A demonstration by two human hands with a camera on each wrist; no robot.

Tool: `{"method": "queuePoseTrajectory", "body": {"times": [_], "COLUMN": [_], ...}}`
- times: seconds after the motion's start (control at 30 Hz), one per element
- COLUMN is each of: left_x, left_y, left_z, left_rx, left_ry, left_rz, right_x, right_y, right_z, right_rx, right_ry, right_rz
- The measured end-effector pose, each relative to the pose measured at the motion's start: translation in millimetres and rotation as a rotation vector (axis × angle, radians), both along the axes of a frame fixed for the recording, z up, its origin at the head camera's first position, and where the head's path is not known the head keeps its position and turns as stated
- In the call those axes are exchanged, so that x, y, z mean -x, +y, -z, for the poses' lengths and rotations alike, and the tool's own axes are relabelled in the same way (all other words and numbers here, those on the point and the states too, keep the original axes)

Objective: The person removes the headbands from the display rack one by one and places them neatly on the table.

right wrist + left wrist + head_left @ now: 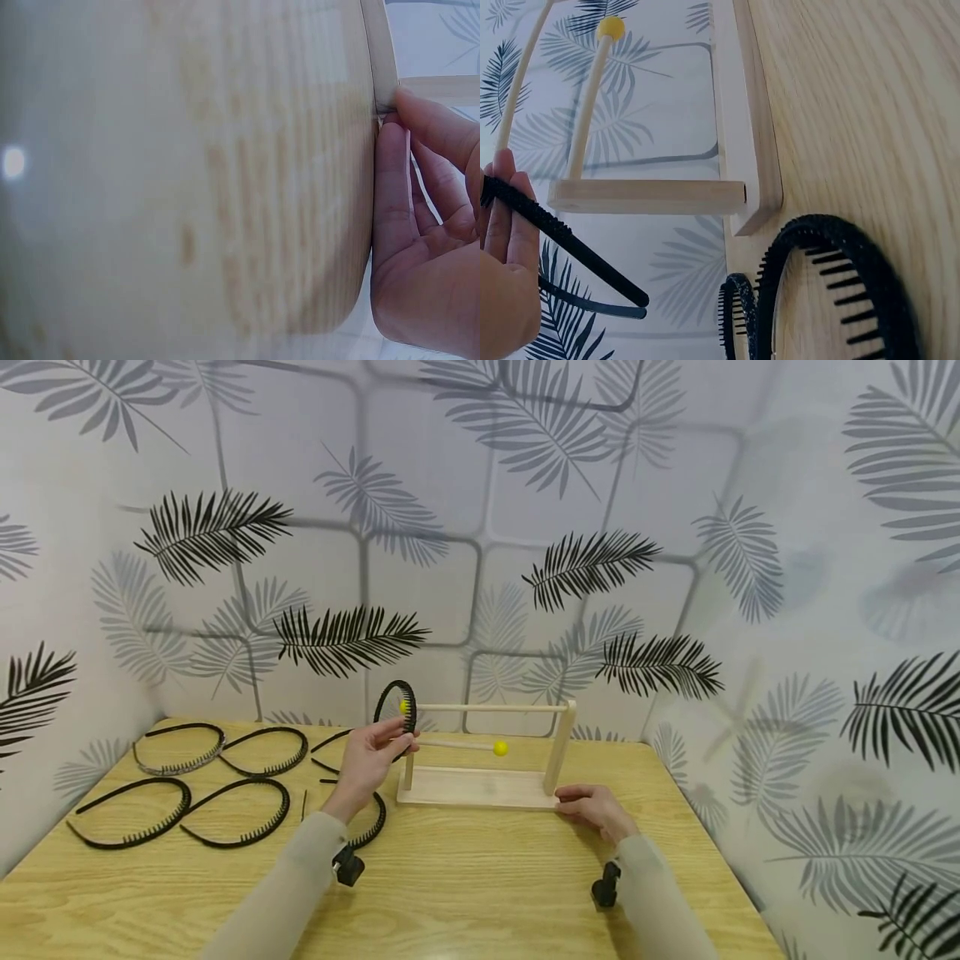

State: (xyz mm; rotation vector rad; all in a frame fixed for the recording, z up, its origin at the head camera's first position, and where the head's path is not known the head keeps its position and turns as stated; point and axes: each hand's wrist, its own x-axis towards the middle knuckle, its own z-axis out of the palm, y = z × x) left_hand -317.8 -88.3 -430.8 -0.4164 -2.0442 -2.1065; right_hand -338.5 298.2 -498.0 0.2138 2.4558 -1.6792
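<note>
My left hand (369, 762) holds a black toothed headband (408, 695) up at the left end of the wooden rack (474, 788). In the head view, the headband's loop surrounds the yellow ball (403, 707) tipping the upper rod. The left wrist view shows my left fingers (522, 225) against the band, its two ends (604, 268) pointing away from the palm. Lower on the rack, another rod ends in a yellow ball (500, 747). At the rack's right front corner, my right hand (596, 810) grips the base between thumb and fingers (395, 176).
Several more headbands (258, 814) lie in two rows on the wooden table (480, 885), left of the rack. One (367, 835) is partly hidden by my left forearm. A leaf-patterned wall covering (480, 577) rises behind the table.
</note>
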Motion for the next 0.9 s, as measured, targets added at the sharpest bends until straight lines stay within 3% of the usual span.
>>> {"method": "queuePoseTrajectory", "body": {"times": [0.23, 0.5, 0.73, 0.9], "left_x": [-3.6, -8.3, -15.5, -16.8], "left_y": [-9, -18, -22, -23], "left_z": [3.8, 2.4, 3.8, 4.5], "left_rx": [-0.004, 0.048, 0.035, 0.057], "left_ry": [0.049, 0.049, 0.058, 0.080], "left_rz": [-0.024, -0.064, -0.017, -0.020], "right_x": [-1.6, 0.7, 2.4, 1.7], "right_y": [-1, 0, 1, -1], "right_z": [1.3, 0.2, 1.9, 1.7], "right_rx": [0.001, 0.019, 0.015, 0.004], "right_ry": [-0.002, 0.004, -0.002, -0.002], "right_rz": [-0.010, -0.006, -0.006, -0.011]}}
